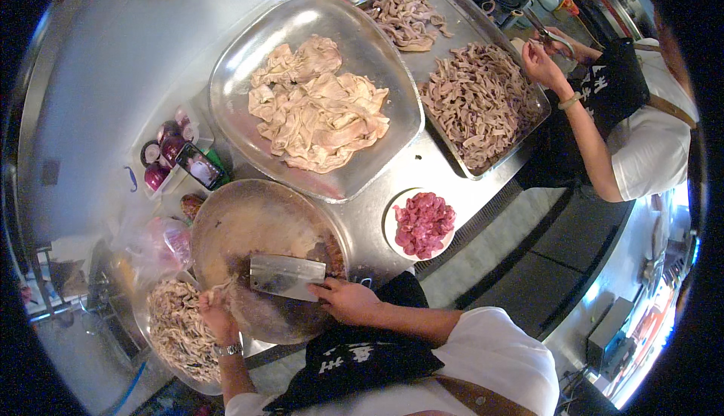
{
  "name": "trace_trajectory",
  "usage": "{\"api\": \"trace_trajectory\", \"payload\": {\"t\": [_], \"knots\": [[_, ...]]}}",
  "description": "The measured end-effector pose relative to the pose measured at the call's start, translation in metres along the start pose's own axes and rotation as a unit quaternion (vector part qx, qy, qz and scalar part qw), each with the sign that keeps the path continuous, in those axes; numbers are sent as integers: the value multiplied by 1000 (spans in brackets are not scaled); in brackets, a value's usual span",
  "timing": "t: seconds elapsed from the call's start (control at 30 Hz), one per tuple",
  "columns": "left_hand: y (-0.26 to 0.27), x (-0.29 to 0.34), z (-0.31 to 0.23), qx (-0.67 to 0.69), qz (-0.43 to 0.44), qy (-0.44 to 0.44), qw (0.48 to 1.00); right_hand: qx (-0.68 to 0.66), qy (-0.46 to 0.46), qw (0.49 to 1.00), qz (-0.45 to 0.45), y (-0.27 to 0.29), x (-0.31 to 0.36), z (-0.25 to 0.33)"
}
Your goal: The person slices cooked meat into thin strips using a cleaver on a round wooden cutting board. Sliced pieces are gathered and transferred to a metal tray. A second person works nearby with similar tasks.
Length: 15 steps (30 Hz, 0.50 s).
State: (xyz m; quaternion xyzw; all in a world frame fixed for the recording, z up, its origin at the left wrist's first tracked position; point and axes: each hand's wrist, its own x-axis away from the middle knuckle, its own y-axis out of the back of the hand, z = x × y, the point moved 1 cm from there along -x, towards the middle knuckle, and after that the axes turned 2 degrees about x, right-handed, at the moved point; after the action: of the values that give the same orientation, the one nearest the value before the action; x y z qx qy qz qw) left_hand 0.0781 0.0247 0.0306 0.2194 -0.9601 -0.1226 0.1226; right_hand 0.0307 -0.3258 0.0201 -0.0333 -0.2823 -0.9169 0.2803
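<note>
My right hand point(351, 301) is closed round the handle of a cleaver point(286, 276), whose broad blade lies flat over the round wooden chopping block point(256, 220). At the block's left edge my left hand point(218, 318) is closed, with pale meat strips point(228, 289) at its fingertips, partly hidden by the fingers. Just below and left of that hand stands a bowl heaped with pale sliced strips point(177, 325). Beyond the block, a large metal tray point(226, 107) holds pale, folded sheets of meat point(324, 118).
A plate of red meat pieces point(424, 225) stands right of the block. Farther right is a rectangular tray of strips point(479, 103), beside a co-worker's hands point(547, 61) with scissors point(547, 33). Red onions point(170, 147), a phone point(200, 167) and a plastic bag point(158, 242) lie at left.
</note>
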Motion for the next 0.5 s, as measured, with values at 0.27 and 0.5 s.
{"api": "trace_trajectory", "payload": {"t": [0.27,0.5], "knots": [[11,15,32,-330,97,-65,937,-6,-9,1000,4,-5,2,-4],[13,10,39,-360,97,-80,925,11,4,1000,-21,-7,1,-4]]}}
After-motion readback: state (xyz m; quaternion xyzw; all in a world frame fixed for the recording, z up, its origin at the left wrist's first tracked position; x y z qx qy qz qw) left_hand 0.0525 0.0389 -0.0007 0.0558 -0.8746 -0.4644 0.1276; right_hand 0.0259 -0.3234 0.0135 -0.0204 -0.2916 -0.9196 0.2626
